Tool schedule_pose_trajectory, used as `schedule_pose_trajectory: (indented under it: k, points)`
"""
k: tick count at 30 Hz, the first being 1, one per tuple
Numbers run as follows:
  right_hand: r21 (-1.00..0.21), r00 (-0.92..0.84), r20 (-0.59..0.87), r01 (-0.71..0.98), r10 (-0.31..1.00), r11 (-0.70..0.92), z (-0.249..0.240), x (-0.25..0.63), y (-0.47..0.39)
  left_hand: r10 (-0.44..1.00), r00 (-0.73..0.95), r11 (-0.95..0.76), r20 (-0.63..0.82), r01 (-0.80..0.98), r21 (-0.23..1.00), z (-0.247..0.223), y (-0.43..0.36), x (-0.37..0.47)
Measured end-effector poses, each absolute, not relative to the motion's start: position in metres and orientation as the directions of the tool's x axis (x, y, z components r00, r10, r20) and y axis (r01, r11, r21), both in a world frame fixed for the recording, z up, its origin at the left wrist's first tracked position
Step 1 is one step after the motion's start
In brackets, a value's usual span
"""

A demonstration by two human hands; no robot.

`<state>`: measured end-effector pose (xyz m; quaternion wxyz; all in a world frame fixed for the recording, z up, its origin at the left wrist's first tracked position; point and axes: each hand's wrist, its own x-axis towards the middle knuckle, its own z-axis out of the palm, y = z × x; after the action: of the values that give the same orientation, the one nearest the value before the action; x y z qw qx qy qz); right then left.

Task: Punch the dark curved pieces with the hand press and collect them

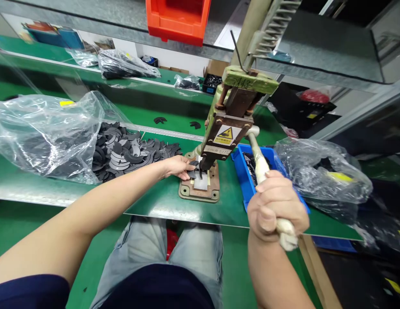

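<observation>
My left hand [179,167] pinches a dark curved plastic piece [193,164] at the base of a hand press [219,135]. The piece lies under the ram, over a small metal plate [200,183] on the press base. My right hand [277,206] is wrapped round the wrapped, off-white lever [260,165] of the press. Left of the press lies a heap of dark curved pieces [125,152], spilling from a clear plastic bag [48,133]. Under the lever, a blue bin [243,184] holds small dark parts, partly hidden by my right hand.
A clear bag [325,176] lies right of the blue bin. Two loose curved pieces [160,120] rest behind the heap. An orange bin [178,21] sits on the shelf overhead. More bags [122,64] and a black box of parts [212,83] stand farther back.
</observation>
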<state>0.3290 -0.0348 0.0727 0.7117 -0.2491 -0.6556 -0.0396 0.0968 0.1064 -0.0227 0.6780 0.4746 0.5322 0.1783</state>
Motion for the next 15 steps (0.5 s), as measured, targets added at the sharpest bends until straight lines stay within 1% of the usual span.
schedule_pose_trajectory:
  k: [3, 5, 7, 8, 10, 11, 12, 13, 15]
  points:
    - [-0.318, 0.184, 0.944, 0.272, 0.275, 0.908, 0.12, 0.33, -0.02, 0.759, 0.366, 0.491, -0.538, 0.221, 0.843, -0.02, 0.1, 0.099]
    - [-0.377, 0.184, 0.923, 0.25, 0.338, 0.892, 0.151, 0.335, -0.007, 0.794, 0.354, 0.462, -0.495, 0.178, 0.869, -0.018, 0.092, 0.097]
    - [-0.414, 0.198, 0.908, 0.267, 0.37, 0.87, 0.162, 0.342, 0.002, 0.839, 0.328, 0.41, -0.434, 0.144, 0.901, -0.014, 0.079, 0.09]
    - [-0.416, 0.235, 0.904, 0.285, 0.358, 0.863, 0.157, 0.344, 0.005, 0.86, 0.321, 0.373, -0.396, 0.133, 0.918, -0.011, 0.071, 0.084]
    - [-0.429, 0.342, 0.885, 0.329, 0.317, 0.842, 0.126, 0.345, 0.003, 0.893, 0.326, 0.287, -0.311, 0.121, 0.95, -0.001, 0.052, 0.07]
    - [-0.492, 0.406, 0.843, 0.322, 0.351, 0.809, 0.101, 0.342, 0.0, 0.9, 0.339, 0.249, -0.274, 0.116, 0.961, 0.005, 0.042, 0.063]
    - [-0.582, 0.415, 0.791, 0.281, 0.45, 0.763, 0.074, 0.337, -0.005, 0.901, 0.355, 0.222, -0.248, 0.112, 0.969, 0.011, 0.031, 0.056]
    - [-0.662, 0.371, 0.739, 0.246, 0.562, 0.709, 0.047, 0.328, -0.012, 0.899, 0.37, 0.207, -0.233, 0.108, 0.972, 0.017, 0.02, 0.051]
    - [-0.806, 0.195, 0.592, 0.163, 0.782, 0.57, -0.002, 0.306, -0.026, 0.89, 0.397, 0.2, -0.224, 0.102, 0.975, 0.028, 0.001, 0.046]
